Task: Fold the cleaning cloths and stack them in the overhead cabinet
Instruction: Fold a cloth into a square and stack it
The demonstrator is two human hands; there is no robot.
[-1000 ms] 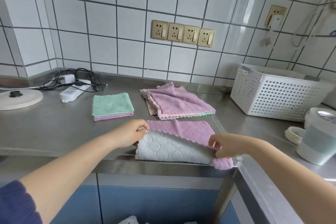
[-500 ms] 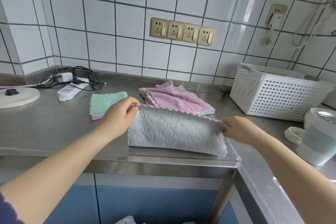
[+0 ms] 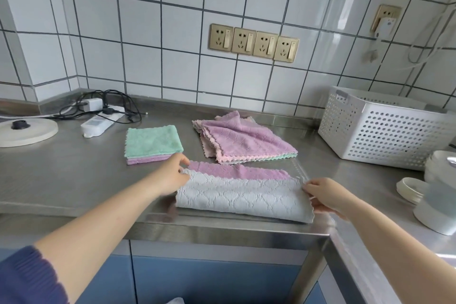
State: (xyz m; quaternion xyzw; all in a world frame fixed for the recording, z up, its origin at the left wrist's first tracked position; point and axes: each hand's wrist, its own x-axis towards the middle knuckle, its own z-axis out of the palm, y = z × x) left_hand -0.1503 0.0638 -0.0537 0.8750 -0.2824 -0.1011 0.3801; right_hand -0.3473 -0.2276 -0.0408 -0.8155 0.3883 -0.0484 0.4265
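Counter (image 3: pixel 61 180): folded cloth (image 3: pixel 244 195) at 6 o'clock edge, one hand at each end. Folded stack (image 3: pixel 153 143) at 10 o'clock of it; loose pile (image 3: pixel 241 139) at 12. Basket (image 3: pixel 385 128) at 2 o'clock. Power strip (image 3: pixel 97 124) far 10 o'clock, near wall.

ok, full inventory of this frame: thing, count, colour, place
cloth being folded: 1, grey side up, purple strip showing, front counter edge
folded cloth stack: 1 stack, green over purple, left of centre
unfolded cloth pile: 1 pile, purple on top, pink and green edges, centre rear
perforated basket: 1, white, right rear
wall sockets: 4 in a row, gold, tiled wall
power strip: 1, white, with black cables, left rear
round lid: 1, cream, far left
counter: steel
left hand: pinching cloth's left corner
right hand: fingers gripping cloth's right edge
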